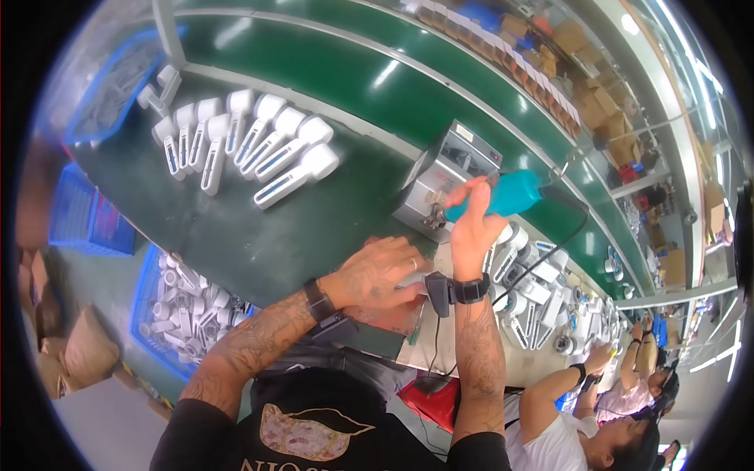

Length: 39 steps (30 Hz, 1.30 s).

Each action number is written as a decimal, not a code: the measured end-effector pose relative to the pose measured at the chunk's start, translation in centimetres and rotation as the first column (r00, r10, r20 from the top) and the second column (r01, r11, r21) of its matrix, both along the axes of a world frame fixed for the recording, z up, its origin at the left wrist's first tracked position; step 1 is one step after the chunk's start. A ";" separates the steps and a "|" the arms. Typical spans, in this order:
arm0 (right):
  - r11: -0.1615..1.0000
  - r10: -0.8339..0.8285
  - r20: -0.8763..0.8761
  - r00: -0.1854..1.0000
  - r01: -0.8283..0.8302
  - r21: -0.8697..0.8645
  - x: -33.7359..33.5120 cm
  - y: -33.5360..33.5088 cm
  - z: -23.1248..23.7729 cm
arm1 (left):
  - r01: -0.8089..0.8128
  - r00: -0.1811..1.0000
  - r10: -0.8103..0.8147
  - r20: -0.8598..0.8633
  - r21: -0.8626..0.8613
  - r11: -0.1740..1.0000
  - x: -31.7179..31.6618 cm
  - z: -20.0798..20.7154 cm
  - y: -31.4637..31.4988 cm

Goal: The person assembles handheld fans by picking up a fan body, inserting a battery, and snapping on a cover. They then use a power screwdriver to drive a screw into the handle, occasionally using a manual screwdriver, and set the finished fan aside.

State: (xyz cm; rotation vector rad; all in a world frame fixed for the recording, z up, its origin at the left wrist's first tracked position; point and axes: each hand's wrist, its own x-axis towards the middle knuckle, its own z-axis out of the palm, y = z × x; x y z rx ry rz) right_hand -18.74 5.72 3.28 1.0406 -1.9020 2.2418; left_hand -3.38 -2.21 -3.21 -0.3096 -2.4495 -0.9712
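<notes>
My right hand (477, 229) is wrapped around a teal electric screwdriver (509, 195). The driver's tip points at the front of a grey metal box (424, 192), which looks like a screw feeder. A black cable runs off the driver's back end. Lower and to the left, my left hand (378, 273) is closed, palm down, near the bench edge. Something pale shows by its fingers, mostly hidden, so its kind cannot be made out. Black bands circle both wrists.
White long-handled devices (287, 177) stand in a fan on the green bench (314, 228). A blue crate (145, 318) of white parts sits below left. More white parts (542, 302) are heaped on the right. Two co-workers sit farther right. A conveyor (345, 67) runs behind.
</notes>
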 end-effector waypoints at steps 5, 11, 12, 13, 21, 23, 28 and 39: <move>0.997 -0.027 0.096 0.995 0.019 0.076 2.6 2.8 1.5 | -0.008 1.000 0.008 0.017 0.009 1.000 -0.4 -0.5 -0.2; 0.999 0.029 0.119 0.992 -0.025 -0.039 6.7 8.5 1.4 | -0.028 0.999 0.028 0.043 0.015 0.999 -0.7 0.2 -0.2; 0.999 0.026 0.126 0.992 -0.021 -0.040 6.9 8.7 1.1 | -0.026 0.998 0.025 0.050 0.014 1.000 -0.6 0.1 -0.2; 0.999 0.032 0.131 0.991 -0.029 -0.026 7.2 8.9 0.7 | -0.034 0.998 0.034 0.051 0.008 0.999 -0.6 0.0 -0.2; 1.000 0.015 0.158 0.987 -0.015 0.001 7.6 8.9 -0.3 | -0.040 0.998 0.039 0.055 0.019 0.999 -0.2 -0.9 0.2; 0.999 -0.015 0.152 0.988 0.010 0.039 7.3 9.1 -0.6 | -0.048 0.997 0.046 0.056 0.026 0.999 -0.3 -0.5 0.3; 1.000 0.020 0.152 0.988 -0.024 0.021 6.6 8.6 -1.4 | -0.018 0.994 0.019 0.104 -0.012 1.000 -1.1 0.5 -0.4; 0.994 0.092 0.223 0.971 -0.074 -0.085 8.1 8.7 -1.8 | 0.031 0.999 -0.031 0.042 -0.002 1.000 -0.1 1.1 -0.2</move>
